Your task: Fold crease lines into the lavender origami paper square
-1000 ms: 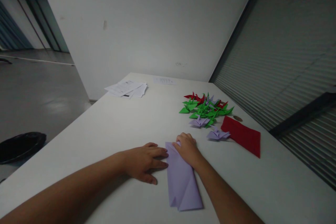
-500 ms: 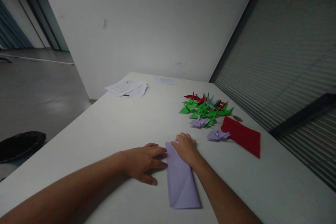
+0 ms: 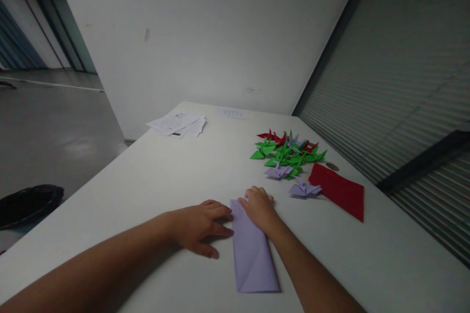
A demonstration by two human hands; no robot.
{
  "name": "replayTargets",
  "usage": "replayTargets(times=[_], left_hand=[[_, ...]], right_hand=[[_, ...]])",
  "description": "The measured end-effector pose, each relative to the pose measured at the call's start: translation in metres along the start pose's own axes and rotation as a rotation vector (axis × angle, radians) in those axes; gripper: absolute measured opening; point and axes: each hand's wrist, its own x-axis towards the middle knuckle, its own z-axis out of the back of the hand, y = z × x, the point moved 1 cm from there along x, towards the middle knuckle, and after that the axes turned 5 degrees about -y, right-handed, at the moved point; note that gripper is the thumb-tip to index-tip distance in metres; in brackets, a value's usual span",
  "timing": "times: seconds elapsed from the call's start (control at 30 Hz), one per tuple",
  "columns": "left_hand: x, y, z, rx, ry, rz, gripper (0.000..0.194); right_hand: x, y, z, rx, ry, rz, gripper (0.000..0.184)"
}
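A sheet of light purple paper (image 3: 253,259), folded into a long narrow rectangle, lies flat on the white table in front of me. A diagonal crease runs across its near part. My left hand (image 3: 201,227) rests on the table with fingers spread, the fingertips touching the paper's left edge. At the far end of the paper, my right hand (image 3: 260,209) bends its fingers over the right side, with the thumb on the top edge. The right hand hides the paper's far right corner.
Beyond my right hand is a pile of green, red and purple paper cranes (image 3: 290,151). A red paper sheet (image 3: 340,190) and a purple crane (image 3: 304,189) lie right. Printed sheets (image 3: 178,123) lie at the back left; a black-lined bin (image 3: 31,205) stands left of the table.
The layers at the paper's near left corner now lie more evenly over each other. Both hands have stayed almost in place.
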Motion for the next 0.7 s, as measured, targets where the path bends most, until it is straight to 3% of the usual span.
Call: replayTargets(times=[0.7], left_hand=[[0.0006,-0.0005,0.0007,-0.007,-0.002,0.007,0.066]], right_hand=[[0.0008,0.0043,0.0016,-0.007,0.019,-0.008,0.026]])
